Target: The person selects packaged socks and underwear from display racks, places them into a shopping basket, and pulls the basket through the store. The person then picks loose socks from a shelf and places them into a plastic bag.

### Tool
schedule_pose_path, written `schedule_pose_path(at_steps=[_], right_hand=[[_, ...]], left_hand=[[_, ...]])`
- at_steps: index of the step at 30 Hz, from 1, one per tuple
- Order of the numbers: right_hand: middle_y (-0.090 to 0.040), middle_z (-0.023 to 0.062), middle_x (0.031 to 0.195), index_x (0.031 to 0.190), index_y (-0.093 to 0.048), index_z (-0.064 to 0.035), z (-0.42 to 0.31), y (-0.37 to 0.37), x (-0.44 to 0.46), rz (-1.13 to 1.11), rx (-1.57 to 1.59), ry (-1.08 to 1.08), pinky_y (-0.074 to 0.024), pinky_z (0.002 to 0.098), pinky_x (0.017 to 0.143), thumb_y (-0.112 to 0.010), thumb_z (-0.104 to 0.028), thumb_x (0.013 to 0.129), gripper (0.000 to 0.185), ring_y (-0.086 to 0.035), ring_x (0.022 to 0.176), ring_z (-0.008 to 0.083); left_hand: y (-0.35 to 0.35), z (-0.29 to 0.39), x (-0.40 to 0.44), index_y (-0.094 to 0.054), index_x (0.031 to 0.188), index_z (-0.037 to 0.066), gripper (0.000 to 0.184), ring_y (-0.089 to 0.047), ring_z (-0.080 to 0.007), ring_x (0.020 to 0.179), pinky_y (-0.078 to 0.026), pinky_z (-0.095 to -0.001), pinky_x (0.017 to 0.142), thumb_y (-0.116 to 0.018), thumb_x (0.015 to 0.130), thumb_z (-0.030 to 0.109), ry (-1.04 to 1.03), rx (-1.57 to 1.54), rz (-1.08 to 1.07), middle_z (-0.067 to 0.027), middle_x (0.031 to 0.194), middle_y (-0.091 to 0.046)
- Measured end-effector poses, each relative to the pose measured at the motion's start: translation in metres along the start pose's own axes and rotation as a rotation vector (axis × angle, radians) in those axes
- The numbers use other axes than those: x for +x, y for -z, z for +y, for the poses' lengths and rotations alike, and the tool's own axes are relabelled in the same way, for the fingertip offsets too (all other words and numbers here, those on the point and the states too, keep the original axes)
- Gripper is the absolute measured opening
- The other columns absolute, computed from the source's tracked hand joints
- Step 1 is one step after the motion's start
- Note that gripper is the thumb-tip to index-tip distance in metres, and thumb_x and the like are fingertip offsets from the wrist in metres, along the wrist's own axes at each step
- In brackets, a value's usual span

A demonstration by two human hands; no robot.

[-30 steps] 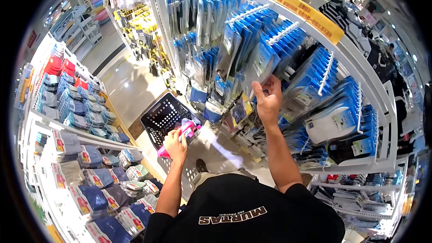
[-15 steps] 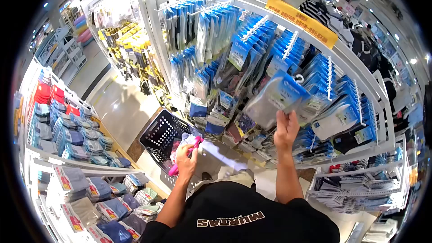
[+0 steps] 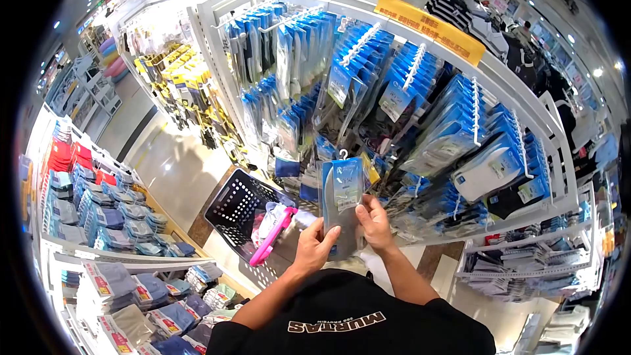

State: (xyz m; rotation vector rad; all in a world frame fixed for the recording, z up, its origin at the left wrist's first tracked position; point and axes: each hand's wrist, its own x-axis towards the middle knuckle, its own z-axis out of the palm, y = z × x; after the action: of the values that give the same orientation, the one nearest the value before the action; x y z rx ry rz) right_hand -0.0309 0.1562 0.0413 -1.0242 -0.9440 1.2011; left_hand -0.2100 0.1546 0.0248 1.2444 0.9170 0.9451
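Since the earlier frame, the left hand [image 3: 315, 246] is no longer resting on the bright-pink plastic handle [image 3: 273, 238] but is joining the right hand [image 3: 376, 225] at a flat, blue-topped package of clear plastic with grey contents [image 3: 342, 187]. Both hands are gripping it: the left is closing thumb and fingers on its lower left edge, the right is pinching its right edge. The package is standing nearly upright before the black printed shirt [image 3: 342, 312], hook end up. Probably it is light, with soft contents and slippery film; I am judging the stiffer-looking blue top and the side edges good for holding. To its left, the handle is lying near the right edge of the dark, perforated plastic basket [image 3: 227, 207]. Farther, similar blue packages [image 3: 450, 131] are hanging from the white metal rack [image 3: 213, 59], with a yellow sign [image 3: 430, 29] running along its upper edge.
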Motion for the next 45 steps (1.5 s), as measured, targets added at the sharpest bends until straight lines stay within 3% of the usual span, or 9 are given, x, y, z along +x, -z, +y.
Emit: schedule_pose_path(at_steps=[7, 11, 22, 28, 30, 36, 41, 44, 45], right_hand=[[-0.066, 0.0083, 0.103, 0.134, -0.050, -0.0017, 0.023, -0.006, -0.011, 0.043, 0.241, -0.336, -0.0541, 0.0324, 0.082, -0.042, -0.050, 0.103, 0.058, -0.064, 0.088, 0.0166], [-0.054, 0.0231, 0.135, 0.148, -0.036, -0.0029, 0.081, 0.018, -0.007, -0.420, 0.843, -0.359, -0.0428, 0.0510, 0.107, -0.048, -0.058, 0.096, 0.076, -0.052, 0.125, 0.0404], [-0.053, 0.0234, 0.138, 0.149, -0.035, -0.0043, 0.044, -0.027, 0.000, -0.690, 1.238, -0.380, -0.0349, 0.0517, 0.112, -0.044, -0.059, 0.096, 0.077, -0.047, 0.131, 0.0402], [-0.068, 0.0143, 0.107, 0.116, -0.062, -0.0043, 0.026, -0.001, -0.001, -0.075, 0.536, -0.335, -0.0516, 0.0371, 0.089, -0.047, -0.054, 0.099, 0.054, -0.065, 0.098, 0.0227], [-0.063, -0.0027, 0.081, 0.090, -0.064, -0.0078, -0.007, -0.016, 0.010, 0.401, 0.218, -0.161, -0.0456, 0.0237, 0.067, -0.055, -0.036, 0.101, 0.032, -0.056, 0.075, 0.0054], [-0.046, -0.0076, 0.071, 0.083, -0.057, -0.0066, -0.061, 0.036, 0.045, 0.532, -0.156, 0.403, -0.0301, 0.0222, 0.058, -0.065, -0.025, 0.098, 0.025, -0.036, 0.066, 0.0024], [-0.042, -0.0060, 0.069, 0.077, -0.051, -0.0037, -0.089, 0.036, 0.072, 0.558, -0.479, 0.569, -0.0295, 0.0235, 0.057, -0.068, -0.028, 0.096, 0.035, -0.036, 0.065, 0.0046], [-0.041, -0.0057, 0.068, 0.075, -0.050, -0.0044, -0.098, 0.024, 0.083, 0.555, -0.595, 0.633, -0.0294, 0.0243, 0.056, -0.069, -0.029, 0.095, 0.037, -0.035, 0.064, 0.0050], [-0.040, -0.0053, 0.067, 0.074, -0.049, -0.0040, -0.099, 0.020, 0.087, 0.549, -0.570, 0.640, -0.0291, 0.0247, 0.055, -0.069, -0.032, 0.095, 0.040, -0.035, 0.064, 0.0058]], left_hand=[[-0.016, 0.052, -0.015, -0.054, 0.132, 0.001, 0.052, -0.059, -0.0244, 0.101, -0.050, -0.0352, 0.085, -0.072, 0.088, 0.021, -0.332, 0.416, -0.116, -0.0151, 0.119, -0.059], [-0.029, 0.044, -0.022, -0.050, 0.139, 0.004, 0.071, -0.047, -0.0353, 0.122, -0.041, -0.0442, 0.102, -0.078, 0.080, 0.031, -0.504, 0.576, -0.122, -0.0175, 0.139, -0.047], [-0.025, 0.060, -0.032, -0.058, 0.133, 0.008, 0.065, -0.046, -0.0344, 0.121, -0.037, -0.0454, 0.103, -0.080, 0.076, 0.029, -0.541, 0.764, -0.028, -0.0144, 0.139, -0.048], [-0.009, 0.052, -0.021, -0.061, 0.122, 0.002, 0.041, -0.060, -0.0299, 0.104, -0.048, -0.0383, 0.092, -0.072, 0.085, 0.014, -0.451, 0.470, -0.095, -0.0159, 0.120, -0.061], [0.007, 0.032, -0.019, -0.064, 0.117, 0.000, 0.031, -0.064, -0.0244, 0.094, -0.050, -0.0334, 0.086, -0.069, 0.088, 0.009, -0.268, 0.308, -0.120, -0.0143, 0.109, -0.066], [0.041, 0.033, -0.023, -0.069, 0.101, -0.002, 0.013, -0.063, -0.0166, 0.075, -0.049, -0.0258, 0.068, -0.063, 0.091, 0.001, -0.279, 0.298, 0.167, -0.0113, 0.084, -0.067], [0.048, 0.133, -0.045, -0.067, 0.086, -0.001, 0.013, -0.061, -0.0247, 0.064, -0.049, -0.0339, 0.059, -0.065, 0.076, -0.008, -0.959, 0.182, 0.351, -0.0122, 0.077, -0.065], [0.043, 0.190, -0.072, -0.054, 0.074, 0.013, 0.013, -0.050, -0.0189, 0.064, -0.041, -0.0313, 0.059, -0.064, 0.080, 0.018, -1.399, -0.200, 0.432, -0.0025, 0.072, -0.052], [0.047, 0.210, -0.078, -0.051, 0.094, 0.016, 0.018, -0.049, -0.0151, 0.072, -0.043, -0.0296, 0.062, -0.065, 0.084, 0.022, -1.540, -0.131, 0.407, 0.0000, 0.086, -0.052]])
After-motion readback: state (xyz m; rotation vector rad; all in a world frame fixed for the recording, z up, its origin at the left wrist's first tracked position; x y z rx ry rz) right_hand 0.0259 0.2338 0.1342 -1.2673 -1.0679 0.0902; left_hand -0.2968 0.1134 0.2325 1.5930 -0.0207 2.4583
